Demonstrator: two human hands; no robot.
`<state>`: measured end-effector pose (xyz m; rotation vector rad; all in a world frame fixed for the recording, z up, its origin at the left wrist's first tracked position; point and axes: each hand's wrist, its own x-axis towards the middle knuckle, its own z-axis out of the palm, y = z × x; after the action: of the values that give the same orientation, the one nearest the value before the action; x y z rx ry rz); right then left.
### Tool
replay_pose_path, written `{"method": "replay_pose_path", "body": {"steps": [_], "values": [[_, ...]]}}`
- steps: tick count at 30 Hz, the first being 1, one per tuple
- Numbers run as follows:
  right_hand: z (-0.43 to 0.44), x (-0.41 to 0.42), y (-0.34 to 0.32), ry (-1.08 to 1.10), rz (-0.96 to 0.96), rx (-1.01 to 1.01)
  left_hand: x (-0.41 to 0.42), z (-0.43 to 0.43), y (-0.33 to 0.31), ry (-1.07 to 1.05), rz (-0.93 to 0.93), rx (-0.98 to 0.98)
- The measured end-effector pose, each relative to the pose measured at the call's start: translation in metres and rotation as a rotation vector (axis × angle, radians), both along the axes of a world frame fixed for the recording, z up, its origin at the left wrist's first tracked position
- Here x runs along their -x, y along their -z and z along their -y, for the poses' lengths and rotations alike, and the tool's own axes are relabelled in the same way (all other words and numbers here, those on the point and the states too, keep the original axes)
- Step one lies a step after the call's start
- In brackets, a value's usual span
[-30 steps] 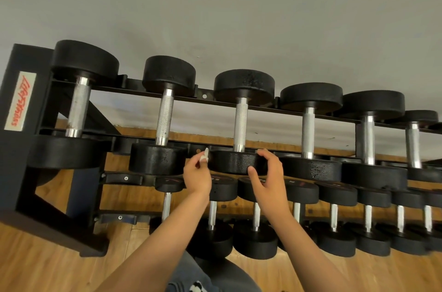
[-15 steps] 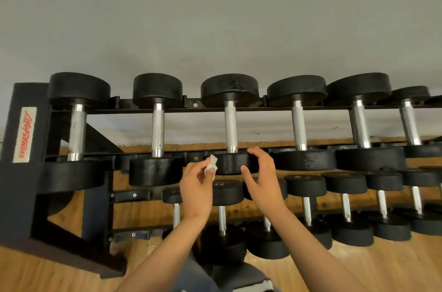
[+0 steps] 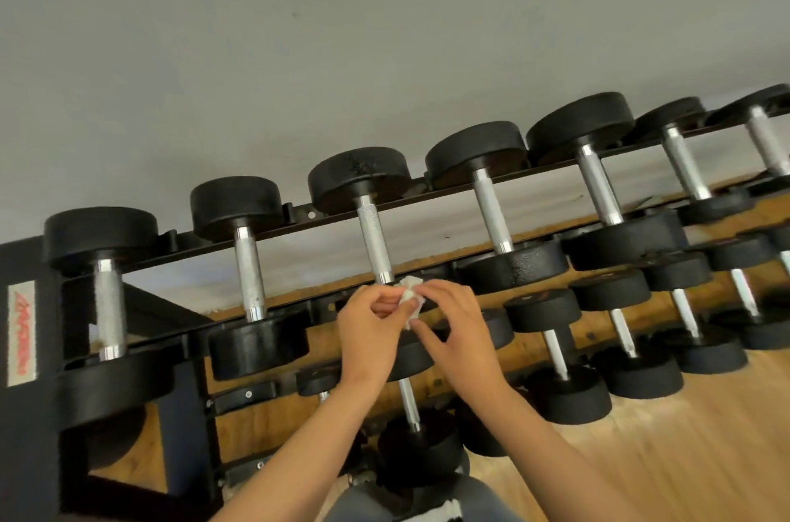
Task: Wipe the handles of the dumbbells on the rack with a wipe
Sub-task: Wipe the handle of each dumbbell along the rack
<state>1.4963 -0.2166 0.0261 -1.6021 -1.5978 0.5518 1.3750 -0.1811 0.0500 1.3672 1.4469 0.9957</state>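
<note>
On the top row of the rack [image 3: 25, 414], the left hand [image 3: 369, 333] and right hand [image 3: 459, 333] meet just below the handle [image 3: 372, 239] of the third dumbbell [image 3: 359, 175] from the left. Both pinch a small crumpled white wipe [image 3: 410, 295], which seems just clear of the handle.

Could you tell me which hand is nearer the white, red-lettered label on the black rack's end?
Left. The left hand is to the right of the white, red-lettered label; the right hand lies farther right, beyond it. Both pinch the crumpled white wipe.
</note>
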Motion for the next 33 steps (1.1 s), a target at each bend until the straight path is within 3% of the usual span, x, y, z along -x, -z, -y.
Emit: {"method": "replay_pose_path", "body": {"steps": [10,17,23,33], "values": [[-0.019,-0.014,0.005,0.002,-0.044,0.050,-0.003,-0.017,0.002,0.172,-0.223,-0.154],[-0.013,-0.015,0.006,-0.006,-0.104,0.065,-0.004,-0.040,0.019,0.114,-0.427,-0.349],[-0.018,-0.007,0.010,0.050,-0.109,0.081,-0.009,-0.052,0.032,-0.027,-0.405,-0.222],[-0.015,-0.025,0.034,0.251,-0.383,0.196,-0.008,-0.052,0.032,0.006,-0.513,-0.221]]}}
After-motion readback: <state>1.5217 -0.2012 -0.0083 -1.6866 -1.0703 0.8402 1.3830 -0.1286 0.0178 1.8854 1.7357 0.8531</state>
